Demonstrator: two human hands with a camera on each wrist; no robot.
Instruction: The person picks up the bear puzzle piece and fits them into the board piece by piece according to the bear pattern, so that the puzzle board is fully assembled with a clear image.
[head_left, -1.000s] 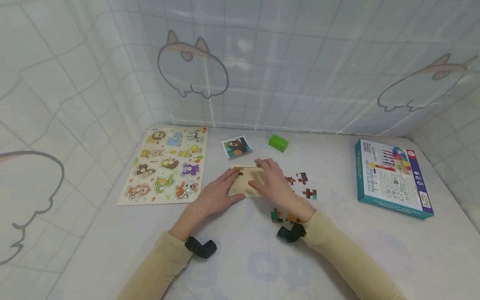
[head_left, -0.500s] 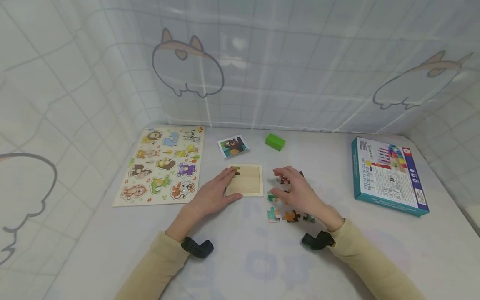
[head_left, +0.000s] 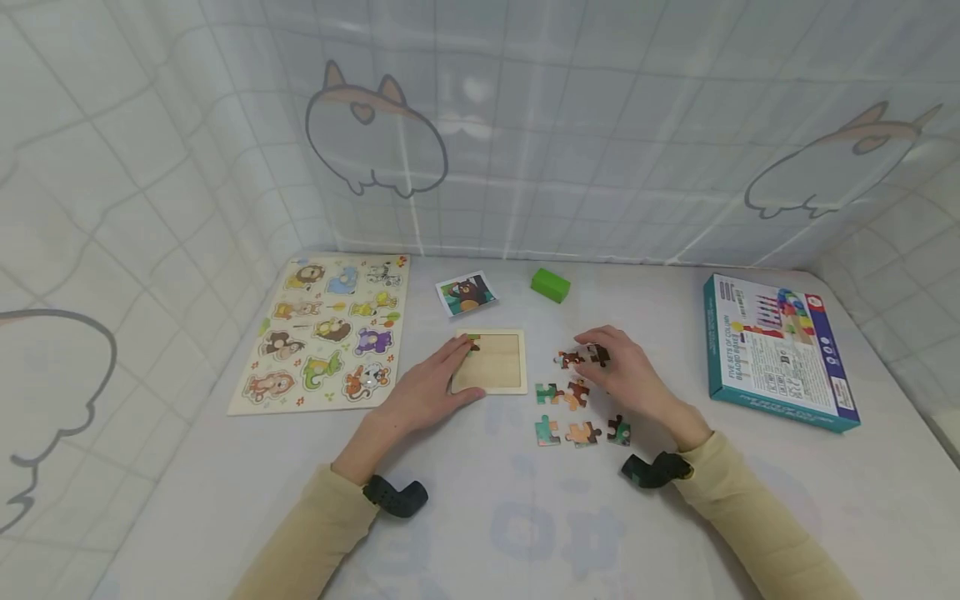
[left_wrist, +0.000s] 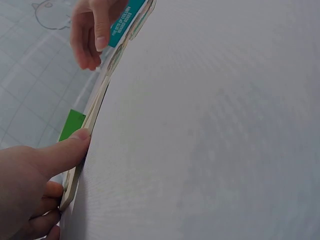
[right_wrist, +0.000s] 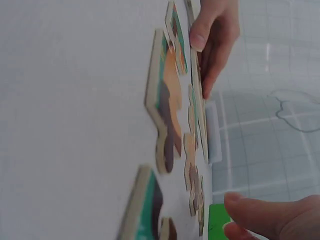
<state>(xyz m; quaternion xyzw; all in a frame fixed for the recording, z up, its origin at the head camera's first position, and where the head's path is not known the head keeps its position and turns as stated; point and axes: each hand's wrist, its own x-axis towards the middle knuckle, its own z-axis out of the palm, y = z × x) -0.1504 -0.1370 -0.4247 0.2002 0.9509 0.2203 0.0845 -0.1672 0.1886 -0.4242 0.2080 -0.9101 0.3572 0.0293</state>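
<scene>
Box (head_left: 782,350) right of puzzle pieces (head_left: 579,390) reads "SETS OF COLUMN".

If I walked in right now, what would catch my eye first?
Probably the colourful animal board at the left. Next, the loose jigsaw pieces, lying just right of the mostly bare wooden frame in the middle. The teal box at the right also stands out.

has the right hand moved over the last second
Yes, to the right: in the head view, the right hand was partly over the wooden frame a second ago; now it is beyond the frame's right edge, by the puzzle pieces.
</scene>
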